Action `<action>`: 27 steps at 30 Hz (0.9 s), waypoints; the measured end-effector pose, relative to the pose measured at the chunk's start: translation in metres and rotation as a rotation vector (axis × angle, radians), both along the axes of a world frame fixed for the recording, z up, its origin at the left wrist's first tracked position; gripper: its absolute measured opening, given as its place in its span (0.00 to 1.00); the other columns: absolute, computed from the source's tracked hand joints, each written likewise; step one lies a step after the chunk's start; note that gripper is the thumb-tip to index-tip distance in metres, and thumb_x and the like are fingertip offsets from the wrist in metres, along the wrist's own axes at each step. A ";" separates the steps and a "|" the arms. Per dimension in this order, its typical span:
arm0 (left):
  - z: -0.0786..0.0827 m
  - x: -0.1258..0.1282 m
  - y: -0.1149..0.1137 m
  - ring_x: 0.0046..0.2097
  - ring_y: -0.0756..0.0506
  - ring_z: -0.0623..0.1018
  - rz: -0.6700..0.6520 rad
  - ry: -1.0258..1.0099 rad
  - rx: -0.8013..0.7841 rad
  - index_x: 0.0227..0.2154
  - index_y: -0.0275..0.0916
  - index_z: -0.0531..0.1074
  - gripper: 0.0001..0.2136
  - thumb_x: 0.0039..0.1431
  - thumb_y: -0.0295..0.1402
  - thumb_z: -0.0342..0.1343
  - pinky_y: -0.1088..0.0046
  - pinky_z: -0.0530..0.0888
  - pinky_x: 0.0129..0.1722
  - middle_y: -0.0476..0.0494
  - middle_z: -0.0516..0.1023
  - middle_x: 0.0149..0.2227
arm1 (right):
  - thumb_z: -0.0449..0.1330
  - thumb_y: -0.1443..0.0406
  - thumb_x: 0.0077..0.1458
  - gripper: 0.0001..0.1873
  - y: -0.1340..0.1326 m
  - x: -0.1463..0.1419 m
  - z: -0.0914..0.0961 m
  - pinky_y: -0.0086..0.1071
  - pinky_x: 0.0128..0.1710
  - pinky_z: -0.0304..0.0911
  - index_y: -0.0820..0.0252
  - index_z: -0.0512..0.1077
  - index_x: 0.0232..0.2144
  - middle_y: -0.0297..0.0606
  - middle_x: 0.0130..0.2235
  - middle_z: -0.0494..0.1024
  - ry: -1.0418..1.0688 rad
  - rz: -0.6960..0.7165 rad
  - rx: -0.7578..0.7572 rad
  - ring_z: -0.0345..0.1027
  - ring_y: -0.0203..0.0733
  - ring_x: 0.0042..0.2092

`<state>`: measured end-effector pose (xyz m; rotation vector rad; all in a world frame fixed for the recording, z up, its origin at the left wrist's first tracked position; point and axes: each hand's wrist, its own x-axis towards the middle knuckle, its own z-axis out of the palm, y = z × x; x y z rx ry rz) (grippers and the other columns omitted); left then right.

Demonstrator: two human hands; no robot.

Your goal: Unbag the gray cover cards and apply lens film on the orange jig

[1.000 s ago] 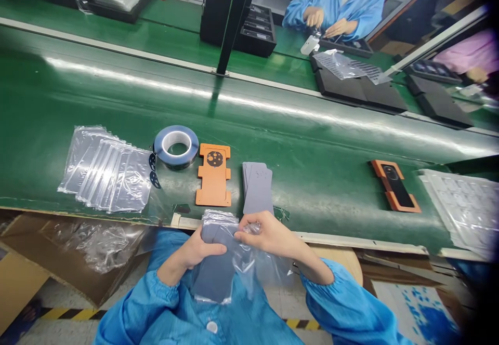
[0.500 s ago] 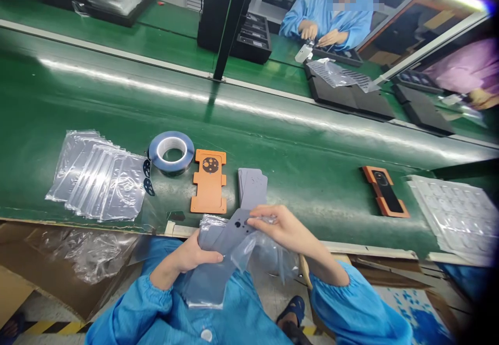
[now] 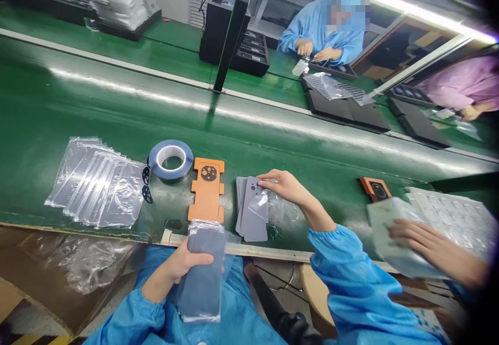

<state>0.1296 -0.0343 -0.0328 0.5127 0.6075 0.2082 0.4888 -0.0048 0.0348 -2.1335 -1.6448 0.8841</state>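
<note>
My left hand (image 3: 186, 263) is closed round a clear plastic bag of grey sheets (image 3: 202, 267), held upright over my lap below the table edge. My right hand (image 3: 281, 185) reaches over the green belt and pinches a grey sheet (image 3: 253, 191) together with a scrap of clear film, right on top of the small stack of grey sheets (image 3: 249, 220) lying on the belt. An orange jig plate (image 3: 206, 190) lies just left of that stack.
A blue tape roll (image 3: 170, 159) and fanned clear bags (image 3: 95, 184) lie to the left. At right, another person's hand (image 3: 432, 249) holds a white tray (image 3: 393, 241) near an orange holder with a phone (image 3: 375, 189). Co-workers sit across the belt (image 3: 117, 111).
My right hand has pulled a grey sheet out of the bag and carried it forward onto the stack on the belt. Another person's hand with a tray has come in at right.
</note>
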 end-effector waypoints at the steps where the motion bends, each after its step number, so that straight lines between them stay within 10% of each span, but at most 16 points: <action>1: 0.001 0.001 0.000 0.36 0.35 0.84 0.011 0.008 -0.010 0.39 0.34 0.75 0.20 0.43 0.33 0.73 0.60 0.79 0.34 0.37 0.83 0.35 | 0.61 0.54 0.57 0.18 0.000 0.000 -0.003 0.43 0.51 0.66 0.57 0.81 0.44 0.45 0.48 0.80 -0.048 -0.004 0.031 0.74 0.54 0.49; 12: 0.007 0.009 0.000 0.34 0.37 0.83 0.013 -0.023 -0.024 0.38 0.33 0.77 0.19 0.41 0.32 0.73 0.60 0.80 0.35 0.38 0.83 0.34 | 0.53 0.55 0.62 0.21 -0.069 -0.046 0.045 0.38 0.43 0.68 0.58 0.78 0.47 0.42 0.42 0.83 0.051 -0.112 -0.042 0.76 0.51 0.43; 18: 0.006 0.011 -0.001 0.35 0.39 0.83 0.013 0.012 0.048 0.44 0.35 0.77 0.24 0.41 0.31 0.73 0.63 0.78 0.38 0.39 0.84 0.37 | 0.68 0.52 0.48 0.15 -0.083 -0.132 0.023 0.34 0.37 0.64 0.58 0.77 0.29 0.36 0.33 0.81 0.265 -0.016 -0.160 0.73 0.44 0.35; 27: 0.007 0.004 -0.003 0.32 0.37 0.83 0.001 -0.011 0.003 0.42 0.33 0.76 0.20 0.45 0.34 0.69 0.60 0.78 0.34 0.36 0.84 0.30 | 0.65 0.61 0.52 0.12 -0.085 -0.114 0.016 0.37 0.49 0.63 0.58 0.66 0.26 0.39 0.44 0.82 0.498 -0.156 -0.013 0.74 0.47 0.46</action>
